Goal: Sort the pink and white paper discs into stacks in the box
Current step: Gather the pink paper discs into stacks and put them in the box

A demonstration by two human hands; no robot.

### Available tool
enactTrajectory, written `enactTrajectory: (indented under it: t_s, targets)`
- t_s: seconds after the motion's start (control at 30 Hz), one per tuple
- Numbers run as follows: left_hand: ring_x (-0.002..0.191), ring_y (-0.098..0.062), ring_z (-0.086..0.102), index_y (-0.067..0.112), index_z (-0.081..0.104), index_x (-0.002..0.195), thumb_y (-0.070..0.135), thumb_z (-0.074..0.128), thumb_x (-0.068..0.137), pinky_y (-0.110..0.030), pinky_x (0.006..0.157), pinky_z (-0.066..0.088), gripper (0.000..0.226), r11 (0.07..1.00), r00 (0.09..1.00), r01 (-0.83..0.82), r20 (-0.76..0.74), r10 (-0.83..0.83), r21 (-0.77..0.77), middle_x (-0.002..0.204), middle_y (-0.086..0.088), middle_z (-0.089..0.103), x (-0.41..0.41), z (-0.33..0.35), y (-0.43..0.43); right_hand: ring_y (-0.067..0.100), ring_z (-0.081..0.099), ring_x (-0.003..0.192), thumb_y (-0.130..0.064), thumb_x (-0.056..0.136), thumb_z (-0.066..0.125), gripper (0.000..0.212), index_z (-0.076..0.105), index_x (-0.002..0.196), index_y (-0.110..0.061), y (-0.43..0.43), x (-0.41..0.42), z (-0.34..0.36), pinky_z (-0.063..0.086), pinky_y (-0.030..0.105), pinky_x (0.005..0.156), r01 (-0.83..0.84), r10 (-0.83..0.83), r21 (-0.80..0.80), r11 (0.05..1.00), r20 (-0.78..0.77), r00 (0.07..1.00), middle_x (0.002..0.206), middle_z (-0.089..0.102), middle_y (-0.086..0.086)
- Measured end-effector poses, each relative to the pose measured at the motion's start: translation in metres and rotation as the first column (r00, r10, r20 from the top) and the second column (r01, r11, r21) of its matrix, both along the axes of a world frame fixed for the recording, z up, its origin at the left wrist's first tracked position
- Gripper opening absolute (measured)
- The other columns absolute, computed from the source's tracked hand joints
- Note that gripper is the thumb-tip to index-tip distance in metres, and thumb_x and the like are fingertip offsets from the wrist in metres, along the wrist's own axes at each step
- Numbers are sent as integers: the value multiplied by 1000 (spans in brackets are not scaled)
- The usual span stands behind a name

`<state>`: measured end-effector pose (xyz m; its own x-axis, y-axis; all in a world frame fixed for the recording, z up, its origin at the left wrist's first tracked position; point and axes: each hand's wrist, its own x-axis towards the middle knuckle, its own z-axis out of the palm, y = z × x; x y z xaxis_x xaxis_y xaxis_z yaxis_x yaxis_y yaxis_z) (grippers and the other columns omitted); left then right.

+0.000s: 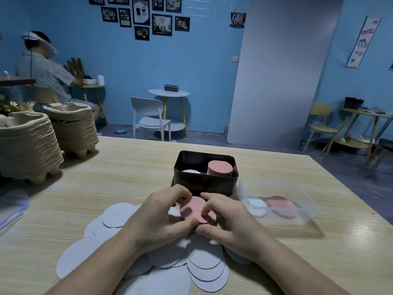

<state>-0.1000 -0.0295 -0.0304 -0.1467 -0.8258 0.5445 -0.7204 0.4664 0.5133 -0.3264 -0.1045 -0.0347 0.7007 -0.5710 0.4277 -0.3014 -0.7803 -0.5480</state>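
Your pale wood-grain table [127, 167] carries loose white discs [204, 258], spread beneath your fingers [178, 191] and back toward you. Just beyond your fingers stands the dark box [204, 184]. To their right lies a clear plastic tub [306, 201]. Well off to their left sit two stacks of pulp trays [27, 145].

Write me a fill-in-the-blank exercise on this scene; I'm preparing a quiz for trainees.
1. The left hand and right hand together hold discs coloured ____.
2. In the dark box, the pink stack stands to the ____ of the white stack.
3. The loose discs on the table nearest the camera are ____.
Missing words: pink; right; white.
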Motion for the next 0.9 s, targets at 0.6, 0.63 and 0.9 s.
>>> enactTrajectory:
  t_s: [0.6, 0.63, 0.9]
  targets:
    - [95, -21, 70, 20, 71, 118, 28, 93, 76, -41, 80, 58, 48, 981, 974, 181, -153, -169, 64, 104, 6, 75, 7, -7, -4, -2, 54, 135, -43, 78, 87, 32, 67, 92, -21, -4, -1, -1, 53, 31, 98, -51, 52, -8, 999, 101, 993, 123, 71, -2]
    - [94, -20, 70, 20, 71, 118, 25, 93, 75, -40, 79, 58, 48, 982, 976, 176, -143, -166, 63, 103, 7, 74, 8, -7, -4, -2, 54, 135, -44, 78, 87, 33, 67, 92, -22, -4, -1, 0, 52, 31, 99, -52, 53, -12, 999, 92, 994, 124, 71, -2]
    - [92, -22, 68, 22, 71, 115, 21, 89, 73, -42, 75, 58, 46, 983, 981, 162, -123, -151, 83, 100, 7, 72, 8, -10, -5, -3, 54, 135, -60, 72, 83, 42, 61, 93, -31, -4, 3, 1, 54, 35, 96, -52, 54, -54, 997, 31, 998, 125, 71, 4]
